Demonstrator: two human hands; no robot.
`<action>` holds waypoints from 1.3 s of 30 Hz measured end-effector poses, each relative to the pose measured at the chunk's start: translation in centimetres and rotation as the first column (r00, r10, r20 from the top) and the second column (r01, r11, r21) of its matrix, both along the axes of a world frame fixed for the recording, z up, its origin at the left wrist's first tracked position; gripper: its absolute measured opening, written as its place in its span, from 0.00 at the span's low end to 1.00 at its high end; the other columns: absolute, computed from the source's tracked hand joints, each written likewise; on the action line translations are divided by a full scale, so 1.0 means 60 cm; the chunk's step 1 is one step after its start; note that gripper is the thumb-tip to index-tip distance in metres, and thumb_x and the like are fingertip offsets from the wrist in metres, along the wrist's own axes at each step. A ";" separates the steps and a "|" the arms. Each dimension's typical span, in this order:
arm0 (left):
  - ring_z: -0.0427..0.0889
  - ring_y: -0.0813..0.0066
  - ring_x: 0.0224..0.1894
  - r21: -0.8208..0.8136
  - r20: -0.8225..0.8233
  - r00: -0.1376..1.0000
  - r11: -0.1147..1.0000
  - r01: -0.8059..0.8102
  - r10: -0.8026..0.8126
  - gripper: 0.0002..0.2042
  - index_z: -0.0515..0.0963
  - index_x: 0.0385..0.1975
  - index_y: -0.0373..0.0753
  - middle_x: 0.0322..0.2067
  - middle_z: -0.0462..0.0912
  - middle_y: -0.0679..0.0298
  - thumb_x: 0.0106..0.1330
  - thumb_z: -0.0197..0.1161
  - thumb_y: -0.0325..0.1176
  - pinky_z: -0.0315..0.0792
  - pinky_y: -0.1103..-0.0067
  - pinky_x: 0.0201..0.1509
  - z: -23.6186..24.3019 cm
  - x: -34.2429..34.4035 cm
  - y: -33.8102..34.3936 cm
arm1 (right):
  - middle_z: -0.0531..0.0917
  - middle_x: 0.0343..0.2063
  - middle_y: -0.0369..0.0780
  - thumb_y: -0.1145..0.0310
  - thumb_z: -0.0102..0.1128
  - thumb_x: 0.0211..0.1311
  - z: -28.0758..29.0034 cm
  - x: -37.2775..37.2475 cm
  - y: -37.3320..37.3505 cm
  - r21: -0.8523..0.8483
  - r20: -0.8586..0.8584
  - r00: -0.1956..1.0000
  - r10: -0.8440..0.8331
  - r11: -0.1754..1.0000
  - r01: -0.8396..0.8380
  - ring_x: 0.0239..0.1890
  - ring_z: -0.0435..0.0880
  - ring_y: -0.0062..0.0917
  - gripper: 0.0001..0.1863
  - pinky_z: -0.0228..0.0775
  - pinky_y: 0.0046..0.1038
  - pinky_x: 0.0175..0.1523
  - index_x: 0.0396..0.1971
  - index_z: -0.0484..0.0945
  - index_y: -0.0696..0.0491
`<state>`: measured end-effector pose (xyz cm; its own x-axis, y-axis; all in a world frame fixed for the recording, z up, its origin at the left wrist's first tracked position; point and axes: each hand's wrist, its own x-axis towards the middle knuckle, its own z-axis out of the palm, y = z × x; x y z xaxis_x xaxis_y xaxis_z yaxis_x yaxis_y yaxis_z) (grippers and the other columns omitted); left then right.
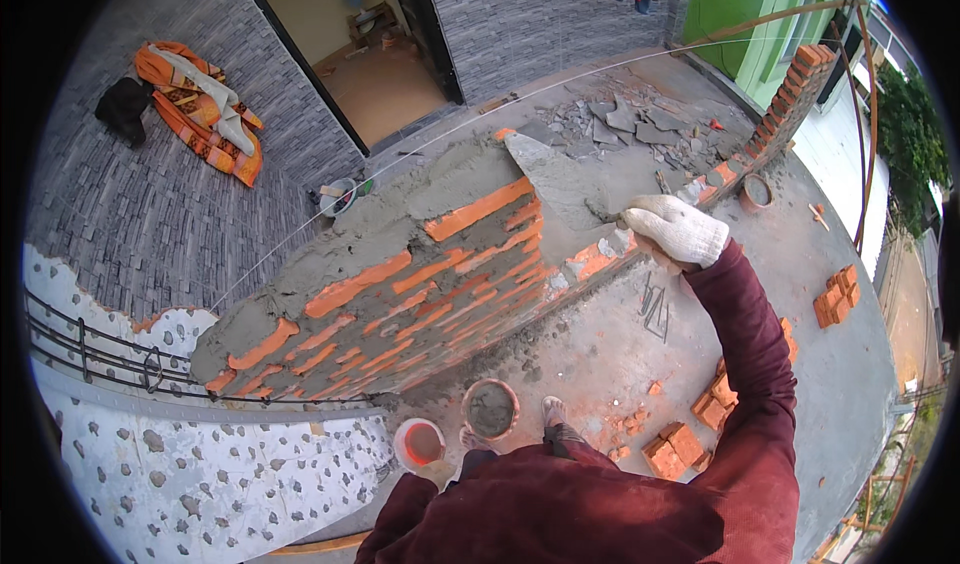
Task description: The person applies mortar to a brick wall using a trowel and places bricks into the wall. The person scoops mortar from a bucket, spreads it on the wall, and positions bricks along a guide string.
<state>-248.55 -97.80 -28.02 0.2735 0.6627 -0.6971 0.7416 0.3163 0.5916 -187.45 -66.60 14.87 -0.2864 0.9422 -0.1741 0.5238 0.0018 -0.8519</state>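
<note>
My right hand [675, 226], in a white glove, grips a mortar-covered trowel [550, 184] at the end of the brick wall [400, 304], whose top and joints carry wet grey mortar [420, 189]. My left hand [436, 470] shows only in part at the lower edge, beside a white bucket [409, 443] with reddish contents; its fingers are too unclear to read. A round pan of mortar [491, 409] sits on the floor by my feet [555, 412].
Brick stacks [680, 444] lie right, near bent rods [655, 309]. A brick column [790, 94], string line [300, 226] and broken tiles [640, 119] are beyond. A tiled wall [120, 194] with doorway [360, 84] and hanging orange cloth [205, 124] stands left; rebar [90, 339] runs below.
</note>
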 end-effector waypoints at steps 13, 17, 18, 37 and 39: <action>0.78 0.56 0.65 -0.082 -0.051 0.931 0.927 -0.365 0.362 0.28 0.79 0.61 0.34 0.60 0.82 0.48 0.74 0.57 0.53 0.70 0.67 0.69 0.035 0.121 -0.154 | 0.78 0.24 0.34 0.60 0.60 0.67 -0.115 0.026 -0.122 -0.390 -0.039 0.990 -0.134 0.914 0.108 0.19 0.74 0.14 0.17 0.64 0.19 0.22 0.44 0.78 0.60; 0.73 0.52 0.70 -0.460 -0.141 0.919 0.797 -0.391 0.369 0.39 0.71 0.68 0.38 0.64 0.76 0.44 0.66 0.62 0.62 0.66 0.66 0.72 -0.009 0.187 -0.226 | 0.79 0.24 0.39 0.62 0.66 0.61 -0.369 -0.119 -0.144 -0.473 0.308 0.914 0.262 0.876 -0.092 0.26 0.82 0.27 0.16 0.72 0.29 0.31 0.40 0.77 0.58; 0.70 0.49 0.71 -0.460 -0.135 0.932 0.812 -0.360 0.336 0.42 0.67 0.71 0.38 0.67 0.72 0.43 0.64 0.64 0.63 0.65 0.64 0.73 -0.026 0.204 -0.239 | 0.81 0.25 0.42 0.62 0.67 0.59 -0.460 -0.175 -0.146 -0.452 0.400 0.825 0.399 0.869 -0.201 0.30 0.85 0.34 0.16 0.75 0.34 0.35 0.40 0.77 0.58; 0.54 0.43 0.77 -0.282 -0.245 0.832 0.785 -0.552 0.497 0.35 0.76 0.65 0.47 0.71 0.65 0.49 0.60 0.71 0.56 0.47 0.45 0.79 -0.160 0.329 -0.418 | 0.89 0.43 0.49 0.62 0.65 0.61 -1.373 -0.610 -0.272 -0.544 0.586 0.330 0.740 0.661 -0.517 0.51 0.88 0.43 0.16 0.80 0.40 0.53 0.44 0.88 0.55; 0.55 0.43 0.77 -0.255 -0.235 0.834 0.797 -0.548 0.499 0.34 0.76 0.65 0.48 0.71 0.66 0.49 0.60 0.71 0.56 0.47 0.44 0.78 -0.161 0.328 -0.418 | 0.87 0.39 0.47 0.62 0.67 0.58 -1.372 -0.606 -0.288 -0.579 0.450 0.471 0.759 0.649 -0.493 0.47 0.86 0.41 0.16 0.78 0.38 0.49 0.42 0.85 0.55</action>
<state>-228.87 -122.86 -37.71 -0.1767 0.4262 -0.8872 0.4806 0.8240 0.3001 -223.82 -83.87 -67.47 -0.4721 0.3857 -0.7927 0.8689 0.3553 -0.3446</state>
